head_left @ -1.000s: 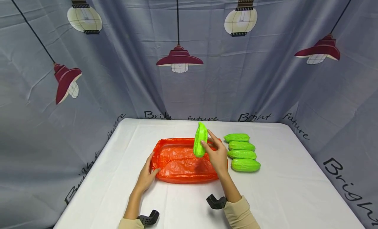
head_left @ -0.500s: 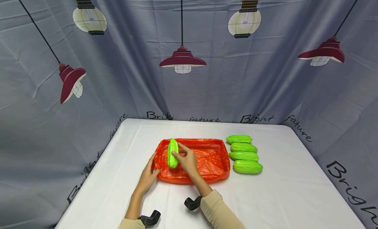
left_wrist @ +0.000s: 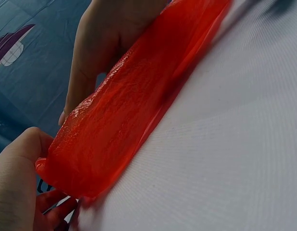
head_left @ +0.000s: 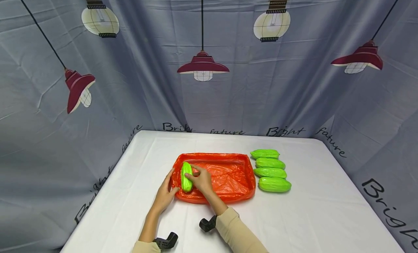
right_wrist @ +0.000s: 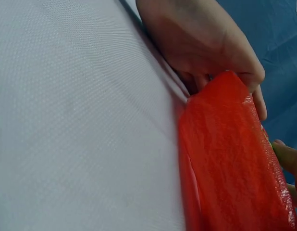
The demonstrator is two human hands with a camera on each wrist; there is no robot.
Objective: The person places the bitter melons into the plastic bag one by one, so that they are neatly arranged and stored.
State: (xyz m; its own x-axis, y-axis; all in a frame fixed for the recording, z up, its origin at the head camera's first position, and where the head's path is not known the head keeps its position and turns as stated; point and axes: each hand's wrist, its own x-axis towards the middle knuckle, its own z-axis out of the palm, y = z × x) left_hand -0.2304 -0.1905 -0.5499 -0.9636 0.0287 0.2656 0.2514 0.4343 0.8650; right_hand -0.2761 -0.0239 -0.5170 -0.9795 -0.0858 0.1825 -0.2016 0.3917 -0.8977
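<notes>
A red tray (head_left: 251, 189) covered in crinkled plastic film lies mid-table. My left hand (head_left: 163, 195) grips its left end, the thumb at the near corner and the fingers along the outer side. In the tray's left part, a bright green ridged bitter melon (head_left: 187, 177) stands lengthwise away from me. My right hand (head_left: 203, 181) pinches it from the right between thumb and fingers. In the left wrist view the tray's red side (left_wrist: 124, 110) hides the melon. The right wrist view shows mostly the tray wall (right_wrist: 225, 163), with my left hand (right_wrist: 201, 43) at its corner.
Several more bitter melons (head_left: 273, 184) lie in a column on the white table (head_left: 310, 209), just right of the tray. A grey curtain (head_left: 228, 100) printed with lamps surrounds the table's far and side edges. Each wrist wears a black camera mount (head_left: 166, 241).
My right hand has carried the bitter melon leftward from above the tray's right part and lowered it into the left end. My left hand has stayed on the tray.
</notes>
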